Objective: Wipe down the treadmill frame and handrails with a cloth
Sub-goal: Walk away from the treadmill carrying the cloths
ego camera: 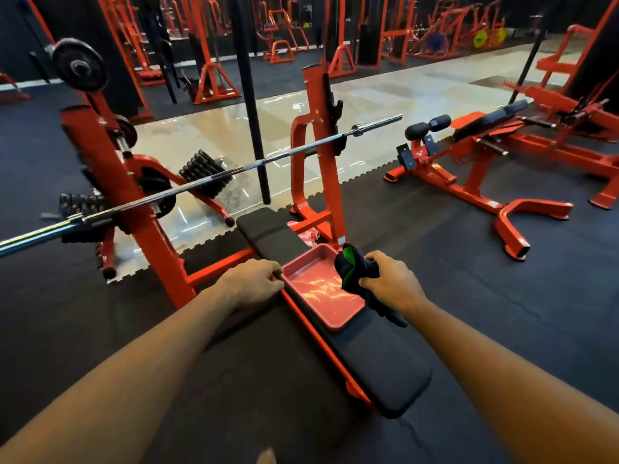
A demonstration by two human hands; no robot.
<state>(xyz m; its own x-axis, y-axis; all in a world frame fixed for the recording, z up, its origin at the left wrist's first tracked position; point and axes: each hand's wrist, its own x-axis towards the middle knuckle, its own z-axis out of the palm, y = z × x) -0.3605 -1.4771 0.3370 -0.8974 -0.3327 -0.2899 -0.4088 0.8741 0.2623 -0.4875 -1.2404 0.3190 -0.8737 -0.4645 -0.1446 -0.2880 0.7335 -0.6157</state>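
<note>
Dark cloth (355, 266) in my right hand (391, 280) — centre frame, over the bench (385, 366)
My fingers curl round it at the right edge of the pink tray (336, 324) — my left hand (252, 283) grips the tray's left rim.

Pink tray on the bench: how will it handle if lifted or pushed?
The tray probably sloshes: glints on its floor suggest shallow liquid, so keep it level. It nearly spans the narrow bench pad, so a sideways push could tip it off. Likely thin plastic; may flex if lifted by one rim.
</note>
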